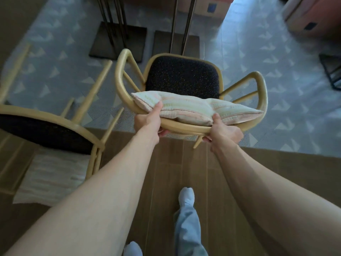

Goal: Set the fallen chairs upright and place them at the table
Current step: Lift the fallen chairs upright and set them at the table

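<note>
An upright wooden armchair [121, 71] with a dark speckled seat stands in front of me, facing the table's legs. A pale striped cushion [195, 108] lies along its curved backrest. My left hand [147, 121] grips the backrest rail at its left part, thumb pressed on the cushion. My right hand [225, 132] grips the rail further right, thumb against the cushion's edge. A second matching chair [55, 124] lies fallen on its side at the left, its legs pointing away, with a pale cushion [53, 174] under its backrest.
Two dark square table bases [118, 41] with thin metal legs stand just beyond the upright chair on a patterned rug [258, 58]. Cardboard boxes [313, 17] sit at the far right. A dark metal frame [332, 69] is at the right edge. My socked feet are on wooden floor.
</note>
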The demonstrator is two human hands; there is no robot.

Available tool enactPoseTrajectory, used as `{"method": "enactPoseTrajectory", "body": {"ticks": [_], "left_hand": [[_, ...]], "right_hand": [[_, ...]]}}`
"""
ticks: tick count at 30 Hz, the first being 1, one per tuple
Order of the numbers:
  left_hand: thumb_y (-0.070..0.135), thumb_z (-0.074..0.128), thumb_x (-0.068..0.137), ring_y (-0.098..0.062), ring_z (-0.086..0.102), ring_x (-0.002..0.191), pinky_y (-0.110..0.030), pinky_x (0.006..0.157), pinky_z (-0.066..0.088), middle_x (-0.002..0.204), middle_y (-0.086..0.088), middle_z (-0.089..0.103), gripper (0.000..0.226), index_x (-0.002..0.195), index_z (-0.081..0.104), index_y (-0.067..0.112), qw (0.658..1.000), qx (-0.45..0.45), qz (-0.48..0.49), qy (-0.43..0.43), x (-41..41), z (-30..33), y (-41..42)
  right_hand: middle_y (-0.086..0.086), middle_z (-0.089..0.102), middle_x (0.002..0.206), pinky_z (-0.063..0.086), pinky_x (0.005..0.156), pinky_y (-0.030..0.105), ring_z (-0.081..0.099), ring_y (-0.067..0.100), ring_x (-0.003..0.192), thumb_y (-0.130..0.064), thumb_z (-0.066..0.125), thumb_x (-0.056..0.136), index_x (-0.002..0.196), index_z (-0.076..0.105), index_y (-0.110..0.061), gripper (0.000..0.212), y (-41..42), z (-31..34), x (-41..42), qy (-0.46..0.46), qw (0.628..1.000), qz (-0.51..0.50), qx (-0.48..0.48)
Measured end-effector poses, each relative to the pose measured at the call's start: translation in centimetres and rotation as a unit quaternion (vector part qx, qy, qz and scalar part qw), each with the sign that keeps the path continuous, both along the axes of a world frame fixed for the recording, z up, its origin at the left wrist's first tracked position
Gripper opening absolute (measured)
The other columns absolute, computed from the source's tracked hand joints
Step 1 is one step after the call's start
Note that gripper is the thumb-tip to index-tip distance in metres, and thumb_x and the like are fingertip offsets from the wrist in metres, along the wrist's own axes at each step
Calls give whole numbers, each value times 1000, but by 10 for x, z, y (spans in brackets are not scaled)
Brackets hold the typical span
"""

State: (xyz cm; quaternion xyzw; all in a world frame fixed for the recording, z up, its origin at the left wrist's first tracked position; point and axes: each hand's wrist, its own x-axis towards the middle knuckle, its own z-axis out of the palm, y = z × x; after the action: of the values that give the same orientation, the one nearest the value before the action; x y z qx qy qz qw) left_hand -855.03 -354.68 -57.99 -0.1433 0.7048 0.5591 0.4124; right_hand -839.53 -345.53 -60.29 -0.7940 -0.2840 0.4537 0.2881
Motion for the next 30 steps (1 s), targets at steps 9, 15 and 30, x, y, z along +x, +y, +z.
{"method": "enactPoseTrajectory", "body": {"ticks": [9,15,30], "left_hand": [[48,83,77,-26,72,74,-32,48,57,95,-11,71,42,93,61,15,999,-38,-2,-7,-39,7,76],[46,78,83,-31,72,77,-37,47,58,101,-13,68,48,110,60,10,998,-47,-48,-20,-42,27,70],[44,52,102,-21,68,93,-36,79,55,105,-10,72,37,110,67,12,987,46,-64,139,-83,162,-159]], "right_hand": [[15,64,108,61,79,54,69,41,95,-51,83,75,111,43,-6,70,76,9,-42,2,999,-24,-22],[18,61,119,58,89,55,67,41,104,-54,75,83,122,38,-4,73,72,24,-33,12,996,39,-84],[9,72,95,52,73,28,67,18,81,-28,60,100,96,70,-13,19,-88,190,-141,223,834,504,-41]]}}
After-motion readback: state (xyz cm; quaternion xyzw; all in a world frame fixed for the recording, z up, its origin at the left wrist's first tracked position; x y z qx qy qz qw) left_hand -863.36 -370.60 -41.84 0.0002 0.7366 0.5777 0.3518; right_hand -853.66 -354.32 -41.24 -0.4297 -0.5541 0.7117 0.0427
